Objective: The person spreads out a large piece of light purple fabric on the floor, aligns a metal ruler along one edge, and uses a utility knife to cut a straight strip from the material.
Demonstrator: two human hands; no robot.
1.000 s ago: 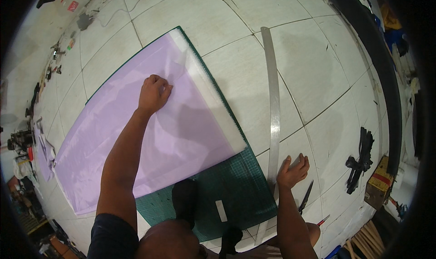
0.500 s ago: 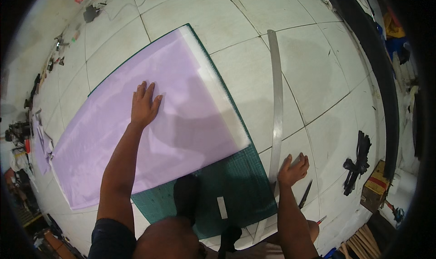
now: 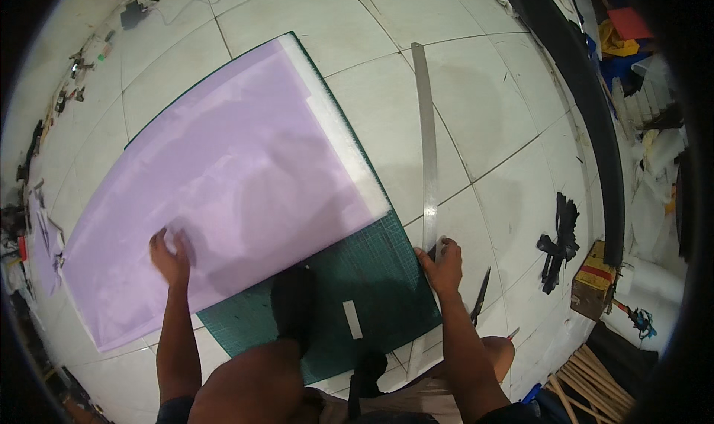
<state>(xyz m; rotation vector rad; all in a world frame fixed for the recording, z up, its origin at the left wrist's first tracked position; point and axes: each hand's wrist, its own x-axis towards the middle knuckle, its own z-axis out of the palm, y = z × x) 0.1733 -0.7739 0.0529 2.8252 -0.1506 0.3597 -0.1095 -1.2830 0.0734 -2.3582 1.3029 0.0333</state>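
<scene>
Left hand [image 3: 171,257] flat on purple sheet [image 3: 223,178], gripping nothing, right hand [image 3: 444,266] pinching ruler [image 3: 428,149] end beside mat [image 3: 372,275]

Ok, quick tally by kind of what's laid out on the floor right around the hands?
Lilac sheet: 1, left hand on it
Green cutting mat: 1
Long metal ruler: 1, right hand at its near end
Small white strip on the mat: 1
Scissors: 1
Total: 5
</scene>
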